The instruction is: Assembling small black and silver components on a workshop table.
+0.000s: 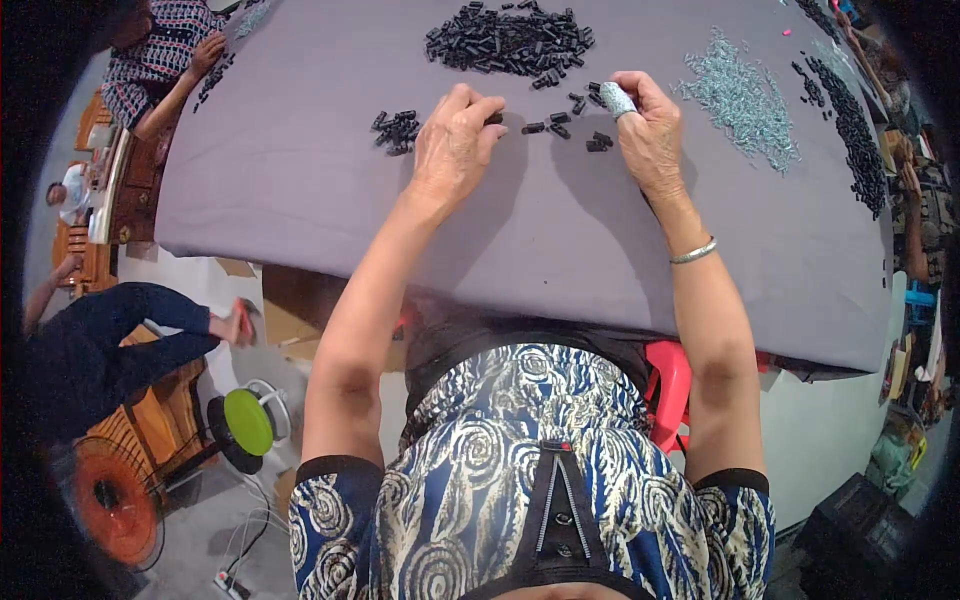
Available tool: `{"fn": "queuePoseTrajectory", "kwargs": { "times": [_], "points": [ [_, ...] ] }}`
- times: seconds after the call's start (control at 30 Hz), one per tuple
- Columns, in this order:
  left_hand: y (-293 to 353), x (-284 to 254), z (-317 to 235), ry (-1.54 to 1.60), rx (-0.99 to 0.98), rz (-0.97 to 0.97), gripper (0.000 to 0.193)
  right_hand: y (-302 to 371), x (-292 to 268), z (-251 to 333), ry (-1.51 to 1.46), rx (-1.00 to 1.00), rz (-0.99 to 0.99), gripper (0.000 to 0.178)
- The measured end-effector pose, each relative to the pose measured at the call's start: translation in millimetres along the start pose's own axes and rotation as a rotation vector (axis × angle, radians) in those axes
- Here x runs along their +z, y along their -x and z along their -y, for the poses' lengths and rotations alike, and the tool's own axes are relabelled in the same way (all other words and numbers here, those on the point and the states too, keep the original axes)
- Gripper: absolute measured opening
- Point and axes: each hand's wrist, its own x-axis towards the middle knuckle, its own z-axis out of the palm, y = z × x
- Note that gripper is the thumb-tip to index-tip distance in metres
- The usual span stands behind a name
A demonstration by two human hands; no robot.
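My left hand (453,140) rests on the grey cloth-covered table (300,150), fingers curled around a small black plastic piece at its fingertips. A small group of black pieces (397,131) lies just to its left. My right hand (647,130), with a silver cot on the forefinger and a metal bangle (694,251) on the wrist, reaches among several loose black pieces (560,123); whether it pinches one I cannot tell. Beyond both hands lies a big heap of black pieces (510,42).
A pile of small silvery metal parts (745,98) lies to the right, with a long strip of black pieces (855,125) past it. Another person's hand (205,52) works at the table's far left corner. Below left are a seated person (100,350), fans (245,422) and a red stool (668,390).
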Motion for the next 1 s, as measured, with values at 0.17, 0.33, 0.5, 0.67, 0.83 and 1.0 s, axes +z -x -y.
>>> {"fn": "queuePoseTrajectory", "kwargs": {
  "times": [0.17, 0.33, 0.5, 0.67, 0.83, 1.0],
  "points": [
    [2.3, 1.9, 1.8, 0.007, -0.014, 0.025, 0.019, -2.2, 1.1, -7.4, -0.035, -0.028, -0.018, 0.014],
    [6.1, -3.4, -11.2, 0.577, -0.189, 0.007, 0.018, 0.1, 1.6, 0.2, -0.045, -0.031, -0.017, 0.011],
    [14.8, -6.3, -27.9, 0.898, -0.330, 0.073, 0.020, 3.6, 3.5, 2.6, -0.085, -0.036, -0.015, 0.010],
    [23.3, -6.5, -24.7, 1.112, -0.424, 0.140, 0.021, 2.8, 3.0, 3.0, -0.070, -0.030, -0.006, 0.010],
    [27.1, -14.2, -25.7, 1.386, -0.598, 0.230, 0.018, 2.5, 3.1, -0.3, -0.110, -0.035, -0.011, 0.010],
    [32.0, -5.2, -23.9, 1.660, -0.563, 0.189, 0.019, 3.6, 2.3, 2.8, -0.050, 0.008, 0.051, 0.011]
  ]
}}
